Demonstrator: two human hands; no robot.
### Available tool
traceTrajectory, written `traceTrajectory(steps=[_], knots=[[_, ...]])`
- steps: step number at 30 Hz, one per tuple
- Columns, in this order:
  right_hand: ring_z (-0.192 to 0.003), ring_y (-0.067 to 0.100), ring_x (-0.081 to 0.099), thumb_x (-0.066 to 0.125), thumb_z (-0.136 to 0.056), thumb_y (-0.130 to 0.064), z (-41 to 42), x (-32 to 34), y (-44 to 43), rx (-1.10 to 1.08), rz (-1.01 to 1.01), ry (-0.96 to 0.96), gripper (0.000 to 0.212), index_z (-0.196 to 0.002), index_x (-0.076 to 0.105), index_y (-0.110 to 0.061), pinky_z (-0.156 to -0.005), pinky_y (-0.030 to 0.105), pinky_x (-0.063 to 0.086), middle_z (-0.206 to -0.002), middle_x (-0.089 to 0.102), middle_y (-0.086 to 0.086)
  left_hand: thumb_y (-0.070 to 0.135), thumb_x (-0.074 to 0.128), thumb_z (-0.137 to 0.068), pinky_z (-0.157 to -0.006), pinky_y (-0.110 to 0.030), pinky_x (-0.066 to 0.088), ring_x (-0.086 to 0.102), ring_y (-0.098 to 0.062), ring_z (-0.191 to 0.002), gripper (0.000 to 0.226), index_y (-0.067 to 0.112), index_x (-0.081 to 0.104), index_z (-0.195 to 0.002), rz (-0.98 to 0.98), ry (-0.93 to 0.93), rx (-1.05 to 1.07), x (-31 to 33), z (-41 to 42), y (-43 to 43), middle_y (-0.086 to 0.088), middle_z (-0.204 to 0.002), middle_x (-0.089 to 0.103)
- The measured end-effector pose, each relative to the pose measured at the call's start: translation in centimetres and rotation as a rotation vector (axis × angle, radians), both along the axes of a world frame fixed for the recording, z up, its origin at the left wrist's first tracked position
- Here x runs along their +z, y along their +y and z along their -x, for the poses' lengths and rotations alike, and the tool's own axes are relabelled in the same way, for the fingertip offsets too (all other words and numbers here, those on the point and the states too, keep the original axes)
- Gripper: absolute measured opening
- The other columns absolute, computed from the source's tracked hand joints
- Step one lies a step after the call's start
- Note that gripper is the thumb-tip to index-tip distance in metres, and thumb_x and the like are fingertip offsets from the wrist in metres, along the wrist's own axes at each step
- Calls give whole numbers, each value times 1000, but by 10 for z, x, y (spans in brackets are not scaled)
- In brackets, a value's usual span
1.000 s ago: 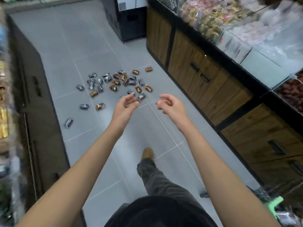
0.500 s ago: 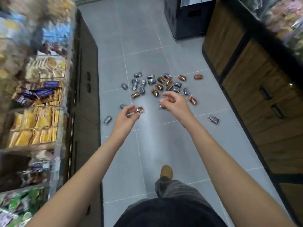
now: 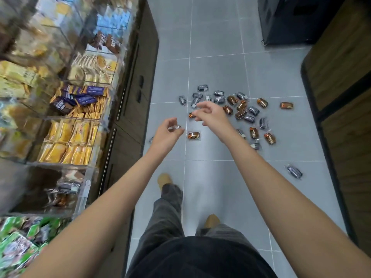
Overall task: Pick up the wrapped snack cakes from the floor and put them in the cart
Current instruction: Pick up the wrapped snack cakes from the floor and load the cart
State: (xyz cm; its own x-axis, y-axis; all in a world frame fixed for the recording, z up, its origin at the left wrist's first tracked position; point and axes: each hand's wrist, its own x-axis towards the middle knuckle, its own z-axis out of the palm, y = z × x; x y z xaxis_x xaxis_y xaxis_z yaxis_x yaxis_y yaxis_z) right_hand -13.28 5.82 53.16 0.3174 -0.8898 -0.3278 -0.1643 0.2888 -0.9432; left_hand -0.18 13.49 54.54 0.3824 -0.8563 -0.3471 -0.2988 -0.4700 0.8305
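While both arms reach forward over the grey tiled floor (image 3: 216, 73), the snack cakes (image 3: 241, 113) lie scattered on it ahead of the hands, silver and orange wrappers mixed.

Left hand (image 3: 166, 137): fingers curled toward thumb. A silver wrapper (image 3: 176, 127) shows in the gap at the fingertips; cannot tell whether it is pinched or lies on the floor behind.

Right hand (image 3: 212, 115): fingers loosely bent, nothing enclosed. It overlaps the near left edge of the pile. A small orange cake (image 3: 191, 115) shows just at its fingertips.

One orange-wrapped cake (image 3: 194, 135) lies between the two hands, apart from both. A lone dark cake (image 3: 294, 171) lies well apart from the pile, to the right.

Clear bins of packaged snacks (image 3: 76, 109) line the left side; wood-fronted cabinets (image 3: 341, 77) line the right.
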Motion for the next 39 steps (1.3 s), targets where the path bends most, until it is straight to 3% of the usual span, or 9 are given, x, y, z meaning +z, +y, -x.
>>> traceTrajectory(steps=[6,11,13,16,22,27,31,35,39], knots=[[-70,5,58,58,-91,-10,-35,-23,-48,12,-10,47,29,-119,55,-5,-54,2,41,-112,65,19,15,59,-91,-93,-31,43,51,-16,-115,49,9,43,-137,-24,-24,-55,-25,-36,-56,-3,-138,47],[-73,8,60,60,-90,-11,-70,-51,-105,-21,-56,88,26,-115,56,-10,-62,12,43,-108,65,15,18,59,-91,-95,-30,40,46,-16,-124,54,13,39,-140,-94,-39,-170,-59,-79,-126,-1,-142,43],[-75,9,60,60,-89,-12,-87,-63,-133,-36,-87,123,27,-116,57,-9,-63,14,42,-108,65,13,17,60,-90,-92,-25,38,47,-14,-117,54,13,39,-140,-118,-49,-210,-74,-101,-159,-3,-141,43],[-74,6,59,61,-89,-12,-116,-83,-177,-73,-150,162,22,-111,58,-12,-61,13,41,-101,65,10,17,62,-89,-91,-24,38,47,-12,-105,54,12,40,-138,-151,-75,-282,-99,-136,-209,-5,-140,45],[-76,10,57,60,-89,-10,-165,-150,-250,-145,-276,275,26,-115,57,-10,-51,5,41,-93,58,4,18,65,-86,-102,-32,38,47,-22,-121,57,9,41,-137,-255,-65,-381,-168,-195,-295,-9,-137,46],[-79,7,58,63,-88,-15,-187,-248,-294,-185,-361,331,29,-116,59,-12,-63,9,42,-86,60,-4,20,61,-88,-106,-31,33,42,-21,-129,54,12,40,-137,-322,-88,-448,-265,-218,-344,-6,-141,42],[-71,-2,55,63,-87,-9,-196,-363,-319,-171,-361,341,30,-117,58,-9,-55,0,39,-86,61,-2,21,59,-88,-107,-35,32,34,-21,-134,56,14,36,-139,-396,-120,-510,-380,-221,-371,-5,-146,34],[-72,8,56,61,-87,-6,-198,-479,-331,-123,-335,369,32,-119,56,-3,-59,6,42,-91,61,5,26,58,-86,-100,-45,39,41,-29,-127,51,15,43,-133,-454,-222,-550,-497,-224,-381,-8,-140,41],[-75,7,59,61,-86,-5,-204,-586,-332,-99,-344,378,35,-120,54,-6,-63,14,46,-96,63,5,21,60,-82,-95,-43,41,43,-30,-121,48,11,45,-127,-484,-257,-560,-602,-227,-391,-9,-133,45]])
